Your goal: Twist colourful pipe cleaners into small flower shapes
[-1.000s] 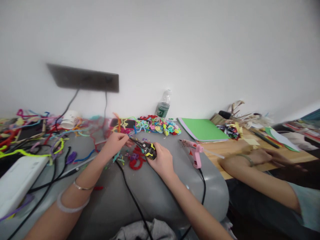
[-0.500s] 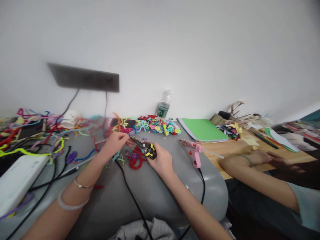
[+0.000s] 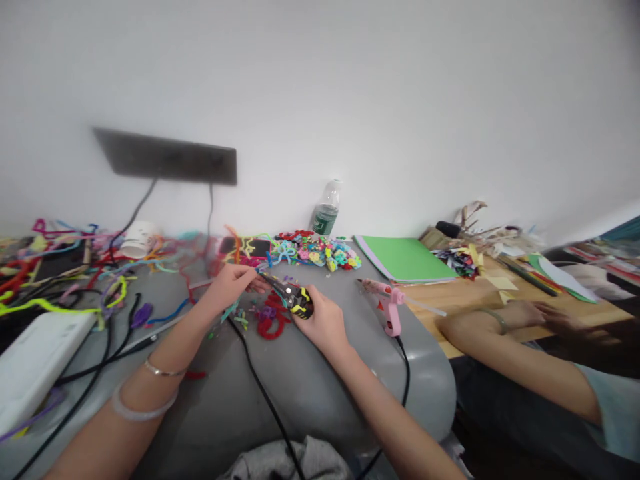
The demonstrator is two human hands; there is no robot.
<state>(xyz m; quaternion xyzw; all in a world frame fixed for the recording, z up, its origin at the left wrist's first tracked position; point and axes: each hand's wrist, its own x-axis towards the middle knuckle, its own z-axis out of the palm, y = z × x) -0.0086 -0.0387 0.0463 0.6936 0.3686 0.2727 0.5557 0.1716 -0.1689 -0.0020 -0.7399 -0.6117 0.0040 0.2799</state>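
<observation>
My right hand is closed round the black and yellow handles of a pair of pliers, whose dark jaws point left toward my left hand. My left hand pinches a small piece of pipe cleaner at the jaw tips; the piece itself is too small to make out. Both hands rest on the grey table. A red pipe cleaner curl and small purple and green scraps lie just below the pliers.
A pink glue gun stands to the right, its black cord running off the table's edge. Tangled pipe cleaners, a white box and black cables fill the left. Coloured pipe cleaner flowers, a water bottle and green paper lie behind. Another person's arm rests on the wooden table at the right.
My hands and the pliers have barely shifted. The other person's hand at the right has moved a little over the wooden table.
</observation>
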